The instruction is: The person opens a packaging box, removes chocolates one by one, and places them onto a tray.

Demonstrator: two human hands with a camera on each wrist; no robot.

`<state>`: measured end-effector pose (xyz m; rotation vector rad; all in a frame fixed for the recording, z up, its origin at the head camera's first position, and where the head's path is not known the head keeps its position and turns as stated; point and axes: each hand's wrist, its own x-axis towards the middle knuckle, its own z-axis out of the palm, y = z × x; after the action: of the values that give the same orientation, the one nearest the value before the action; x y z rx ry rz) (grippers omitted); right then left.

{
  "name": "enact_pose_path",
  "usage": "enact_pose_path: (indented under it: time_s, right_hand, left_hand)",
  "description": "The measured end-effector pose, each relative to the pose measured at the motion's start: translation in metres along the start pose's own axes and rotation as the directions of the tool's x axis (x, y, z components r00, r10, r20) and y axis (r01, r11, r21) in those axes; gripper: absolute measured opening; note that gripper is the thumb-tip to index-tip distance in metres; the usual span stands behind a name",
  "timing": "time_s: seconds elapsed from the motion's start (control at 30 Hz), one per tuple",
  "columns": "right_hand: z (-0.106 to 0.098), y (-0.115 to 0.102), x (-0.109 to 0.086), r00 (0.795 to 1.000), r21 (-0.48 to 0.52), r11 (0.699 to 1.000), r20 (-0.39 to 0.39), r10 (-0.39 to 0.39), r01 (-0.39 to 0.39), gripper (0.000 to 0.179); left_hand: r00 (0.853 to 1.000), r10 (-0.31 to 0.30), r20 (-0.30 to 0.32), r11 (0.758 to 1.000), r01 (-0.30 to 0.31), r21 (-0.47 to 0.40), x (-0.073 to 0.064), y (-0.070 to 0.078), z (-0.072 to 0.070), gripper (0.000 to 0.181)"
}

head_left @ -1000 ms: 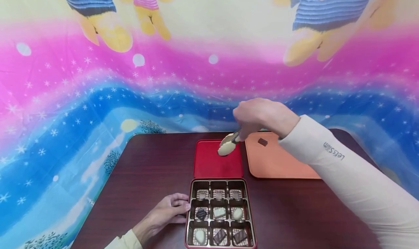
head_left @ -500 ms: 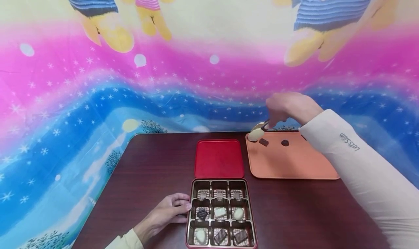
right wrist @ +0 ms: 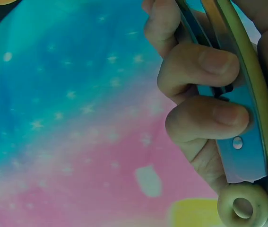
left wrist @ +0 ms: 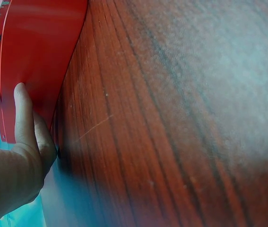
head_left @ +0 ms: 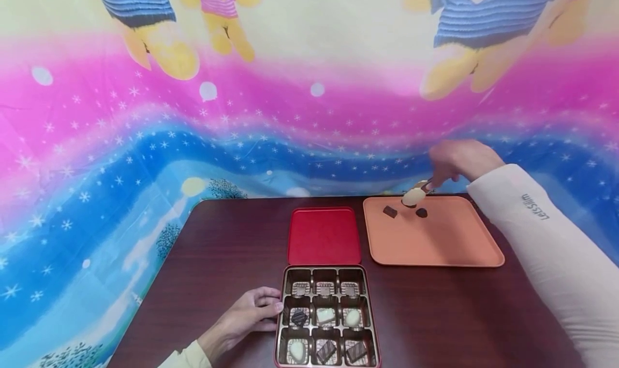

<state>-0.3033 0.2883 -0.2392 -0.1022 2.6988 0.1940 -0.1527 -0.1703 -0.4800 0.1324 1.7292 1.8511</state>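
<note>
My right hand grips a pair of metal tongs with cream tips and handle covers, the tips hanging over the back of the orange tray. In the right wrist view, curled fingers wrap the tongs' handle. Near the tips lie a dark rectangular chocolate and a round dark chocolate. Whether anything sits between the tips cannot be told. My left hand rests its fairly straight fingers against the side of a red divided chocolate tin. White and dark chocolates occupy its middle and front rows.
A red lid lies behind the tin, left of the tray. Everything stands on a dark wood table. A colourful printed cloth hangs behind the table's far edge.
My right hand has moved right with the tongs, from above the red lid to above the orange tray. The round dark chocolate has come into view. My left hand has stayed at the tin.
</note>
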Motion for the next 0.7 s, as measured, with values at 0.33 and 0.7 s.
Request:
enact_pose_path:
  time_s: [0.33, 0.7]
  right_hand:
    - [0.020, 0.039, -0.003, 0.998, 0.031, 0.998, -0.031, 0.048, -0.047, 0.063]
    - [0.042, 0.064, -0.007, 0.990, 0.092, 0.989, -0.063, 0.125, -0.119, 0.080]
  left_hand:
    - [1.000, 0.009, 0.005, 1.000, -0.009, -0.001, 0.000, -0.002, 0.000, 0.054]
    - [1.000, 0.008, 0.002, 1.000, -0.008, -0.005, 0.000, -0.003, 0.000, 0.055]
